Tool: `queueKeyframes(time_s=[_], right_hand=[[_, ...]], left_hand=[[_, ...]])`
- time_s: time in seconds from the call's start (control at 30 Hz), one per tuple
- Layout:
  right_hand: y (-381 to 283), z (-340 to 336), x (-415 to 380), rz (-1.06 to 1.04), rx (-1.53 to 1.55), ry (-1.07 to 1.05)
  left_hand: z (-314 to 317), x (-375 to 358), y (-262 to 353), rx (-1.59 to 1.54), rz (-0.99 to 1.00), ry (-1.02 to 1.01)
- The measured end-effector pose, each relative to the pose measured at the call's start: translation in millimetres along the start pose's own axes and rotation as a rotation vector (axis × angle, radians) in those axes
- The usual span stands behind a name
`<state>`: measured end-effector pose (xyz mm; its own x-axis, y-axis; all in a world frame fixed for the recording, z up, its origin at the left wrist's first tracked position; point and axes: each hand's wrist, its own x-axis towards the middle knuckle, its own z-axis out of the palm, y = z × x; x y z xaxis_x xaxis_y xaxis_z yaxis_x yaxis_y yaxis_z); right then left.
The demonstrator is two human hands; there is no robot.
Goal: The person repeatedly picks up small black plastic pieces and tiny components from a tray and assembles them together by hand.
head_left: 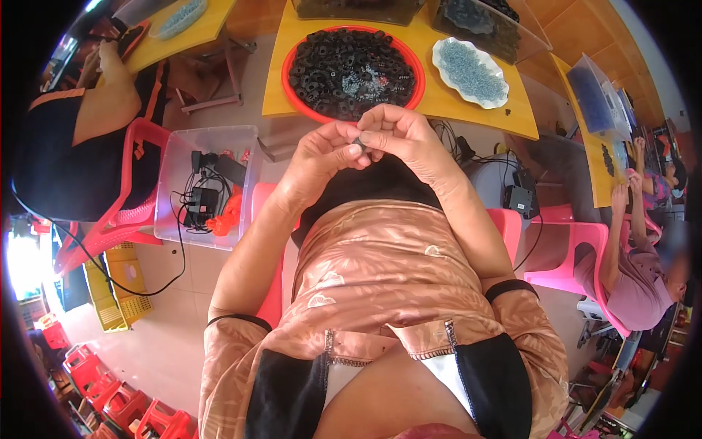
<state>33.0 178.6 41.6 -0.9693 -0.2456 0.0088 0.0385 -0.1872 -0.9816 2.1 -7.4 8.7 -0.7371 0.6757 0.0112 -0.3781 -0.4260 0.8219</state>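
My left hand (323, 155) and my right hand (404, 137) meet in front of my chest, just short of the table edge. Pinched between their fingertips is a small dark part (359, 145), mostly covered by the fingers. Beyond them a red round tray (420, 86) holds a heap of black plastic parts (322, 69), with small silvery pieces (365, 82) lying on top in the middle. To its right, a white scalloped dish (437, 55) is filled with small pale bluish pieces (472, 72) too fine to name.
Clear bins stand at the back of the yellow table (523, 121). At left, a clear plastic box (164, 190) holds black adapters and cables. Other people sit at both sides, on pink chairs (567, 256). Red stools (121, 399) and a yellow crate (121, 282) stand lower left.
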Motion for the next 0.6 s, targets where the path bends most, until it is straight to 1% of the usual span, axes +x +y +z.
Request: queueKeyframes(time_s=[0.03, 0.07, 0.13, 0.17, 0.2, 0.23, 0.27, 0.33, 0.43, 0.53, 0.6], right_hand=[[-3.9, 4.0, 0.2, 0.000, -0.013, 0.039], [-6.7, -0.5, 2.5, -0.024, -0.093, 0.062], [-12.1, -20.5, 16.0, -0.067, -0.250, 0.105], [-12.1, -35.8, 28.5, -0.122, -0.320, 0.169], [-21.5, -45.2, 39.2, -0.064, -0.505, 0.292], [-20.9, -66.4, 58.3, -0.068, -0.663, 0.373], [-15.1, -89.6, 77.1, -0.192, -0.912, 0.423], [-18.3, -102.4, 97.1, -0.214, -1.128, 0.476], [-8.3, -106.3, 112.4, -0.212, -1.370, 0.352], [-26.2, -100.1, 103.7, -0.011, -1.321, 0.190], [-31.8, -99.9, 105.2, -0.040, -1.342, 0.260]], left_hand=[[-0.4, 0.2, -0.5, -0.002, 0.001, -0.002], [-1.3, 0.0, -0.9, -0.003, 0.002, -0.005], [-1.8, 1.1, -0.8, -0.008, 0.010, -0.007], [-1.9, 0.9, -0.8, -0.011, 0.014, -0.005], [-2.7, 1.2, -0.6, -0.013, 0.017, -0.002], [-4.5, 1.4, -1.2, -0.022, 0.019, 0.003], [-6.7, 1.6, -2.3, -0.032, 0.021, 0.007], [-8.2, 2.9, -1.2, -0.035, 0.026, 0.022], [-8.0, 1.7, 0.0, -0.028, 0.038, 0.053], [-9.4, 1.4, 1.3, -0.025, 0.047, 0.063], [-8.6, 1.2, 0.7, -0.023, 0.049, 0.062]])
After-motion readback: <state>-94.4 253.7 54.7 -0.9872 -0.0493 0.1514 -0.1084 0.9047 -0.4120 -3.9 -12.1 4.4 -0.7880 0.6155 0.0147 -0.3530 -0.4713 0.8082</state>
